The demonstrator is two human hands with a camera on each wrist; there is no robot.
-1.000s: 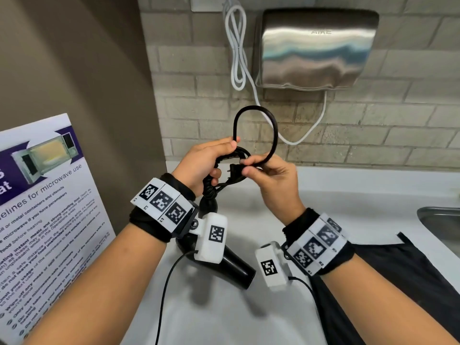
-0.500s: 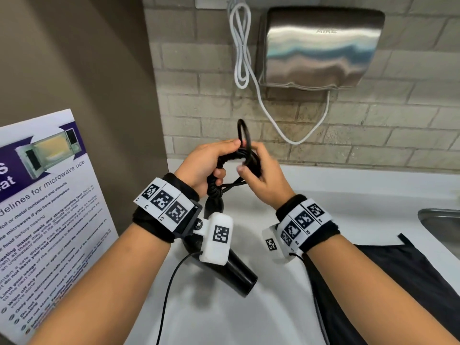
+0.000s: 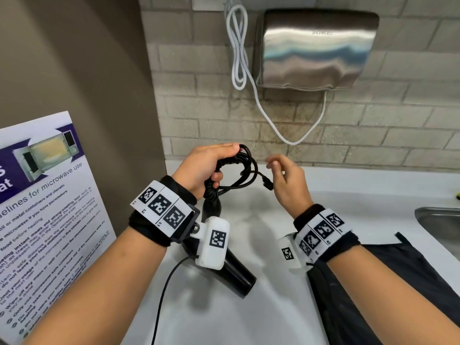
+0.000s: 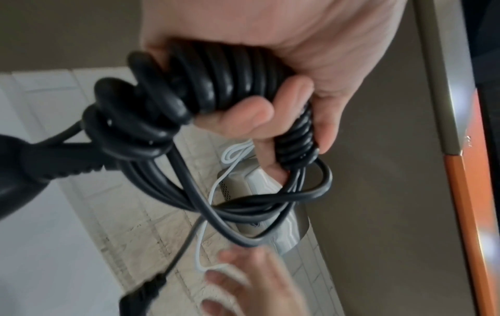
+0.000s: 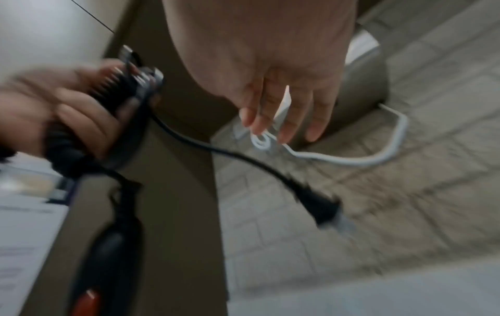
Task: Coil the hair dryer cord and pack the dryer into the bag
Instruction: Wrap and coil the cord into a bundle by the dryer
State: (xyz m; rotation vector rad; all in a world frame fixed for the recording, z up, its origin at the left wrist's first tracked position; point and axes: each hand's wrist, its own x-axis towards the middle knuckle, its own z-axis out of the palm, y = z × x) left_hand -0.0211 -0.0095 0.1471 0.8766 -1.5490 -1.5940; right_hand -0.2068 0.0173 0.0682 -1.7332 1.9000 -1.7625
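My left hand (image 3: 206, 165) grips the coiled black cord (image 3: 240, 165) of the hair dryer; the wrist view shows the tight loops (image 4: 224, 83) inside my curled fingers. The black dryer (image 3: 234, 272) hangs below that hand, nozzle pointing down and right over the counter. The plug (image 3: 267, 183) dangles free from the coil toward the right. My right hand (image 3: 283, 178) hovers just right of the plug with relaxed fingers (image 5: 284, 119), holding nothing. The black bag (image 3: 388, 282) lies flat on the counter under my right forearm.
A steel hand dryer (image 3: 316, 51) hangs on the brick wall with a white cable (image 3: 239, 51) looped beside it. A sink (image 3: 440, 225) sits at the right edge. A microwave guideline poster (image 3: 42, 215) stands at left. The white counter (image 3: 249, 319) runs underneath.
My right hand let go of the cord loop and drew away to the right. The last loop has collapsed into the coil and the plug now hangs free.
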